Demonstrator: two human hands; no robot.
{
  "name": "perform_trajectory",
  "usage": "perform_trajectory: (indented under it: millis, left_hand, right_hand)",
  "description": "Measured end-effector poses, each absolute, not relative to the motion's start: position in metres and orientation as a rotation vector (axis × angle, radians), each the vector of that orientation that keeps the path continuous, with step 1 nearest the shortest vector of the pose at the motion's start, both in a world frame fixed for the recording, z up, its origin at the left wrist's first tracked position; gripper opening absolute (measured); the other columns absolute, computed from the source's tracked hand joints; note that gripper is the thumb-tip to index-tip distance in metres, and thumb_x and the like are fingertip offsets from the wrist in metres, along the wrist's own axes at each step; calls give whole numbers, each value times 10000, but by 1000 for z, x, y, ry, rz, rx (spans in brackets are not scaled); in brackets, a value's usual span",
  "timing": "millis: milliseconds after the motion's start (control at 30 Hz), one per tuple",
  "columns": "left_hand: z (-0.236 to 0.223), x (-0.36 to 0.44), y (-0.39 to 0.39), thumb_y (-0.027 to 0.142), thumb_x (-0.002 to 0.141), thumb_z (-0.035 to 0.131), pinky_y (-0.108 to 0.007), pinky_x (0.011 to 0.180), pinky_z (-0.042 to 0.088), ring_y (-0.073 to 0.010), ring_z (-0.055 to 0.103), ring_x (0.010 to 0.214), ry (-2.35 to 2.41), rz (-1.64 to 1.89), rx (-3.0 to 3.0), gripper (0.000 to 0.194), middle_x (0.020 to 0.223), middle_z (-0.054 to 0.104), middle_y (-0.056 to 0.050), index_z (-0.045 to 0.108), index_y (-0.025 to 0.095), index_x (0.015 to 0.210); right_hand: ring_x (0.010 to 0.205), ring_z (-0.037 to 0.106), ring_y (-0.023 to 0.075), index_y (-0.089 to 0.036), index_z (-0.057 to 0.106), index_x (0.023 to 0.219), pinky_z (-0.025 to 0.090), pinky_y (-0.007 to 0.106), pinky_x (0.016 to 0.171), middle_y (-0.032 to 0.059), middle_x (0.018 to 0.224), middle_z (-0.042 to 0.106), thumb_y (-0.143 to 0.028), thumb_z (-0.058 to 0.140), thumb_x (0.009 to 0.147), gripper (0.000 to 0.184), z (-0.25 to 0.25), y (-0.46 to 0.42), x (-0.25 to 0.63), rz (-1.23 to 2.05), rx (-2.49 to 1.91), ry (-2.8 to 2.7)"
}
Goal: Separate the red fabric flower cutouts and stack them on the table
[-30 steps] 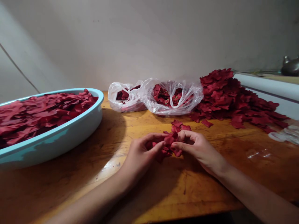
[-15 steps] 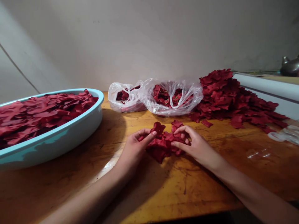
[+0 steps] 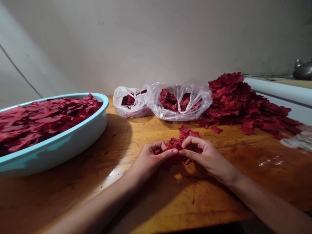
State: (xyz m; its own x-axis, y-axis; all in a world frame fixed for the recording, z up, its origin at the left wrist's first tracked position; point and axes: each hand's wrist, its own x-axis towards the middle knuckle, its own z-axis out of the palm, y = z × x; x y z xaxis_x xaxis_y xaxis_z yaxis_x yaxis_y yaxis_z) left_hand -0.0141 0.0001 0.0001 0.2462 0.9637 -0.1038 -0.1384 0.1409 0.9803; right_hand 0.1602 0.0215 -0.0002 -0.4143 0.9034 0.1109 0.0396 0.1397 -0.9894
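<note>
My left hand [image 3: 156, 154] is closed on a red fabric petal [image 3: 170, 161], thumb on top. Right beside it, my right hand [image 3: 200, 151] pinches with thumb and forefinger at the same piece, the fingertips of both hands nearly touching. What exactly lies between the right fingertips is hidden. Just behind the hands, a small heap of red petals [image 3: 185, 130] rests on the wooden table [image 3: 156, 208], partly covered by my fingers.
A pale blue basin [image 3: 97, 130] full of red petals stands at left. Two clear plastic bags, a smaller one [image 3: 119, 109] and a larger one [image 3: 156, 112], hold red pieces at the back. A big red petal pile [image 3: 234, 100] and a crumpled plastic bag [image 3: 301, 140] lie at right.
Both hands have come together. The left moved right and its petal, upright before, is now lower between the hands. My right fingers have closed into a pinch.
</note>
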Motion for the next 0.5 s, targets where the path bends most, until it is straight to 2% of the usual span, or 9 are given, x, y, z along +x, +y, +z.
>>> perform_trajectory:
  millis: [100,167,233,300,367,433,500]
  left_hand:
    - [0,-14,1,361,664,726,-159,479,336,-56,471,485,994,1037,1102,378,530,535,61,418,160,575]
    - [1,-15,2,374,694,701,-151,470,322,-46,441,476,1013,1066,1124,373,528,513,69,417,160,580]
    - [3,-15,2,395,740,654,-154,470,325,-53,443,483,1090,1090,1216,341,536,509,64,454,158,600]
    - [5,-16,1,413,781,603,-173,495,359,-81,497,527,1204,1098,1350,283,597,557,40,525,158,684]
    - [8,-17,-2,433,811,557,-203,545,399,-113,548,594,1323,1116,1467,266,719,611,12,565,169,836]
    - [9,-19,-4,472,830,513,-228,604,416,-130,562,660,1422,1152,1531,318,848,617,-9,552,190,970]
    - [9,-22,-5,528,837,464,-236,645,416,-138,553,723,1446,1196,1519,397,948,595,-28,531,205,1056]
  right_hand:
    - [571,548,92,-182,589,725,449,198,503,-33,665,577,-361,721,691,226,-2,25,163,1344,-990,-1512]
    - [574,552,102,-187,608,796,457,213,493,-17,717,603,-384,711,688,247,-3,28,165,1321,-1043,-1407]
    - [653,581,126,-192,611,875,484,239,548,14,823,631,-384,697,687,282,-7,32,167,1274,-1091,-1390]
    - [748,587,151,-195,591,961,499,270,630,39,908,628,-356,689,679,339,-11,35,168,1210,-1147,-1485]
    - [758,554,155,-193,547,1069,497,297,680,52,946,596,-324,676,681,430,-15,37,169,1099,-1200,-1611]
    - [721,507,149,-191,500,1160,492,324,702,59,978,549,-309,650,708,491,-17,38,169,938,-1243,-1689]
    - [730,481,151,-201,502,1165,476,333,744,60,1000,512,-303,623,748,446,-15,36,169,748,-1227,-1704]
